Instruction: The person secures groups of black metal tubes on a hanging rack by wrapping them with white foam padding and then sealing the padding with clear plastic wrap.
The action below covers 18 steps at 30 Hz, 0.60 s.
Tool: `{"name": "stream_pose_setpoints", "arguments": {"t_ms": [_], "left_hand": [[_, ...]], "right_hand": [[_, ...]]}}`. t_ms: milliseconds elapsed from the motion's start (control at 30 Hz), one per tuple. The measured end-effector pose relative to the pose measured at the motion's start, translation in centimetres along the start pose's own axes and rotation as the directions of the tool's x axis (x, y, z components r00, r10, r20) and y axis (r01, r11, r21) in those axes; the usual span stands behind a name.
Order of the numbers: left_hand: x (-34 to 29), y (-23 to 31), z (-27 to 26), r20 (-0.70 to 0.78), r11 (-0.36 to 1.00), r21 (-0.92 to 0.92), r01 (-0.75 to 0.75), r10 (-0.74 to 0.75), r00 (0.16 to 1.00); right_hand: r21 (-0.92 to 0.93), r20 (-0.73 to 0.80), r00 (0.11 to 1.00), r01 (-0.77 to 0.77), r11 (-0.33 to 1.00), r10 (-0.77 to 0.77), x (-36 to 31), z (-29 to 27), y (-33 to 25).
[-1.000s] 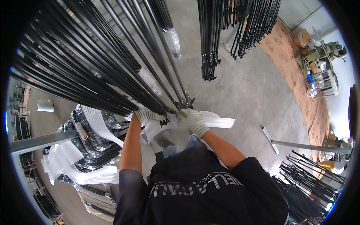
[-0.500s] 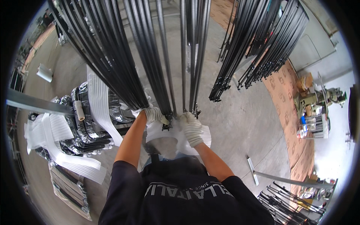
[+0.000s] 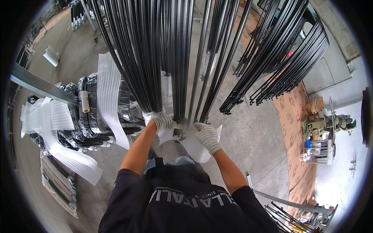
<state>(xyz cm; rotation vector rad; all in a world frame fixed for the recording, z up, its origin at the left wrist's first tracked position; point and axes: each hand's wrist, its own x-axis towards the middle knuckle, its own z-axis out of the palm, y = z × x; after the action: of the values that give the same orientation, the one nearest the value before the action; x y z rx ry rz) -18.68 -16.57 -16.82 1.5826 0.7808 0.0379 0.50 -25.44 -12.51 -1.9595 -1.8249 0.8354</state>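
Note:
Both my hands wear white ribbed gloves and work at the lower ends of long black metal tubes (image 3: 180, 70) hanging in front of me. My left hand (image 3: 165, 122) is closed at the foot of the middle bunch, its fingers reaching across the tube ends. My right hand (image 3: 208, 137) is closed at the bottom of the right bunch (image 3: 220, 77); its fingertips are partly hidden. Small black fittings show at the tube ends between the hands. White foam sheet (image 3: 198, 150) hangs below them, close to my body. White wrapping (image 3: 152, 114) covers the left bunch's ends.
On the left, plastic-wrapped black frames (image 3: 87, 116) are stacked with strips of white foam (image 3: 108, 93) and a small roll (image 3: 85, 101) on top. More black tubes (image 3: 268, 58) hang at the right. Patterned brown sheeting (image 3: 291, 116) runs along the wall beside a machine (image 3: 342, 123).
The view has shifted, and the hanging tubes now appear farther right. My right hand sits a little lower and farther right. Both hands stay at the tube ends.

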Motion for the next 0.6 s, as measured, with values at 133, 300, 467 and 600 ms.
{"name": "stream_pose_setpoints", "arguments": {"t_ms": [133,300,467,600], "left_hand": [[1.4,-3.5,0.3,-0.035,0.972,-0.230,0.041,-0.050,0.998],[-0.5,2.7,0.3,-0.102,0.973,-0.227,0.048,-0.073,0.992],[1.5,0.8,-1.0,-0.059,0.998,-0.056,-0.032,0.028,0.998],[0.9,5.5,-2.6,-0.037,0.765,0.644,0.032,-0.011,0.999]], "right_hand": [[0.098,-0.116,0.991,-0.054,0.994,0.065,0.3,2.1,0.6],[0.077,-0.211,0.975,-0.050,0.996,0.065,1.0,3.8,1.1],[0.462,-0.243,0.967,0.042,0.886,0.081,2.3,6.3,3.6],[0.401,-0.253,0.967,0.077,0.913,0.030,1.6,3.7,2.5]]}}
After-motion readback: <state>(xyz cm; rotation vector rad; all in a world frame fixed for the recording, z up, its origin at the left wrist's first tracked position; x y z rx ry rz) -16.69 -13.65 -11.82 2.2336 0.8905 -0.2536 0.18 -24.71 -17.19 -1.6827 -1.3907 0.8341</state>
